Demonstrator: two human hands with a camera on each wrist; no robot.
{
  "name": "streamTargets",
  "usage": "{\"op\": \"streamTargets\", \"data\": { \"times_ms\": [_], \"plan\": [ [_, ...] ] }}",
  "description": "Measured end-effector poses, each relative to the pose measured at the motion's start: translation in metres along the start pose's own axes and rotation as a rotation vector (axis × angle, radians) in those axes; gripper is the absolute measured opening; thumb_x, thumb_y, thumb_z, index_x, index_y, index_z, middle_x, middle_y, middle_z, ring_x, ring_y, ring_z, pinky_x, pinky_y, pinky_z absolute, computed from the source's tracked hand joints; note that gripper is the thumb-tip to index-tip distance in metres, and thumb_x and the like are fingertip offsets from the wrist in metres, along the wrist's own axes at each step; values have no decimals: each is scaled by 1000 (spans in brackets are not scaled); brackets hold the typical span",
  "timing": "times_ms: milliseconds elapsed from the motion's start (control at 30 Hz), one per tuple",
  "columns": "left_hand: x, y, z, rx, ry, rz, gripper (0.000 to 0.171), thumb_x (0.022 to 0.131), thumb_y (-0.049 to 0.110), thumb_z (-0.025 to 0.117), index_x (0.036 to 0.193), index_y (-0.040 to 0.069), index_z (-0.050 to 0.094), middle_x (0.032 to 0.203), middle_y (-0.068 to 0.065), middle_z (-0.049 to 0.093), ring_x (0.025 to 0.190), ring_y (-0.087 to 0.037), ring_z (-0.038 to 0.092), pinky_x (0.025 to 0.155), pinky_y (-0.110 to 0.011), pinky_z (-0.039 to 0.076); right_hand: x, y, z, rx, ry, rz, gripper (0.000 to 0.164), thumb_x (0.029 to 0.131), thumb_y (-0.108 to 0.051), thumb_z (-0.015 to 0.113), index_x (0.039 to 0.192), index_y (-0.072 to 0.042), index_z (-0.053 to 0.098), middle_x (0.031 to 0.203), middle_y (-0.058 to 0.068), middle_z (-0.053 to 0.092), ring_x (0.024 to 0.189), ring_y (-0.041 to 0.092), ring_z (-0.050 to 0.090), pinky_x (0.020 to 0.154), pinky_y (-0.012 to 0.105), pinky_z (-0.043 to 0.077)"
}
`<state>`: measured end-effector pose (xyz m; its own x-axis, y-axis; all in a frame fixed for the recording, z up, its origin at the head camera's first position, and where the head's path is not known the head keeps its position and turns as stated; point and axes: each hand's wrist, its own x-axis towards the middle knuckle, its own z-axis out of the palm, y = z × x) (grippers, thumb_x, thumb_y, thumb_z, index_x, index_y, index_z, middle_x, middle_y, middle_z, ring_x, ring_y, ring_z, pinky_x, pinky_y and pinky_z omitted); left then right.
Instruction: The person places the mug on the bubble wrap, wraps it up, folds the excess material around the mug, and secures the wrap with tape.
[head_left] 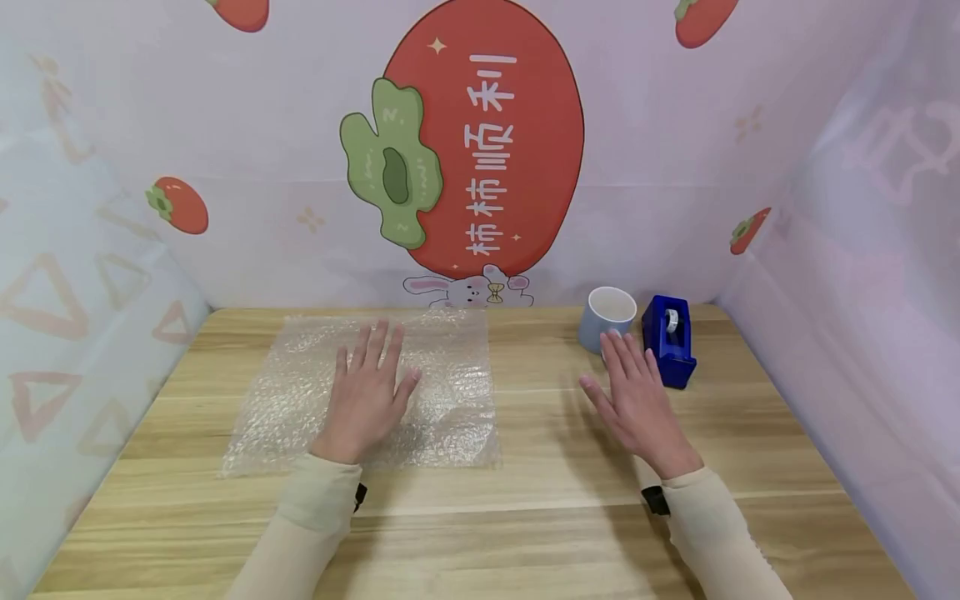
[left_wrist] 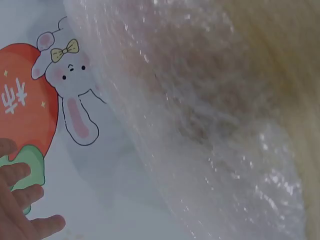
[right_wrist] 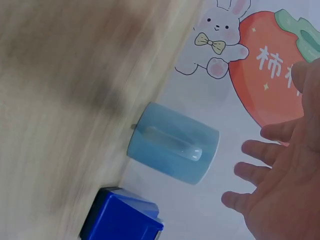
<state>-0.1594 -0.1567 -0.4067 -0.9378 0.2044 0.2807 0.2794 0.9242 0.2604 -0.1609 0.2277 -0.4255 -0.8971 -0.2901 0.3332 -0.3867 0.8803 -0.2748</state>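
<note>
Over a sheet of clear bubble wrap (head_left: 450, 392) spread on the left of the table, my left hand (head_left: 365, 400) hovers with its fingers spread. The left wrist view shows the bubble wrap (left_wrist: 200, 125) close up and the fingers at the left edge. On the right, my right hand (head_left: 637, 400) is held out, fingers straight, its tips overlapping the lower part of a light blue mug (head_left: 596, 325) in the head view. The right wrist view shows the mug (right_wrist: 172, 142) upright on the table, apart from the fingers. Neither hand holds anything.
A blue tape dispenser (head_left: 667, 342) with a small roll of tape stands just right of the mug. The wooden table (head_left: 525, 533) is bounded by a printed cloth backdrop (head_left: 285, 167) at the back and both sides.
</note>
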Motion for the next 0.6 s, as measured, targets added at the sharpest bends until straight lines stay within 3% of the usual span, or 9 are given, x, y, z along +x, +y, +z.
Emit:
{"op": "streamTargets", "data": {
  "times_ms": [133,300,600],
  "plan": [
    [-1,7,3,12,-31,28,64,104,37,53,154,-1,38,159,-25,33,147,-45,28,116,-65,23,-1,-2,1,2,23,-16,68,106,-40,51,153,7,33,155,29,35,144,50,28,117,64,20],
    [-3,18,10,23,-74,71,56,102,36,59,143,-2,52,142,-26,52,129,-47,50,103,-61,43,-3,-5,4,11,32,-26,64,105,-35,55,149,7,39,148,30,44,137,50,38,112,63,30],
    [-9,30,22,17,-170,74,55,101,39,62,141,2,56,137,-23,58,123,-44,55,98,-58,48,-10,-14,13,45,-32,-5,57,106,-37,53,143,6,48,137,28,54,126,48,50,105,61,40]
  ]
}}
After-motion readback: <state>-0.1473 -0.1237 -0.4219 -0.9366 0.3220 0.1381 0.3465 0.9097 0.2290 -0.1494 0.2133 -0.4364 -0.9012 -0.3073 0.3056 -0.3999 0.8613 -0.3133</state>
